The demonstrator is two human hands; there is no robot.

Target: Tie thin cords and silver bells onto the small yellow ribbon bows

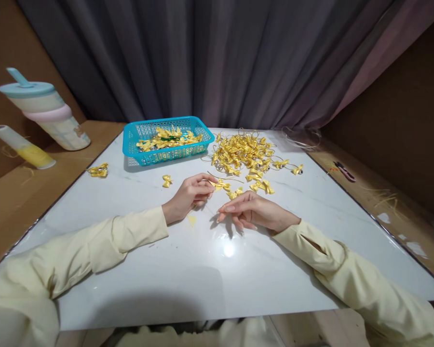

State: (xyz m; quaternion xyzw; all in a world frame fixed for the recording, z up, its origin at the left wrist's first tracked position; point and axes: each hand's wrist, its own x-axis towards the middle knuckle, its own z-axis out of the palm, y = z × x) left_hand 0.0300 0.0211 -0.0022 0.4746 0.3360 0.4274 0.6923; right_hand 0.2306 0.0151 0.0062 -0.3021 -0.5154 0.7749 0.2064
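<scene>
1. Blue basket [129, 144] of yellow bows [193, 140], far left on the counter [275, 270].
2. Left hand [193, 195]: fingers together beside a yellow bow [222, 184]; grip unclear.
3. Bow heap [244, 149], far right.
4. Right hand [253, 210], nearer: thumb and forefinger together; contents cannot be told.

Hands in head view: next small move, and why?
I'd probably bring the right hand slightly toward the left hand: they are close together but apart over the table, each with thumb and fingers drawn together, and a bow sits right by the left one. Whether either pinches a thin cord is too small to tell, so I'd go gently.
</scene>
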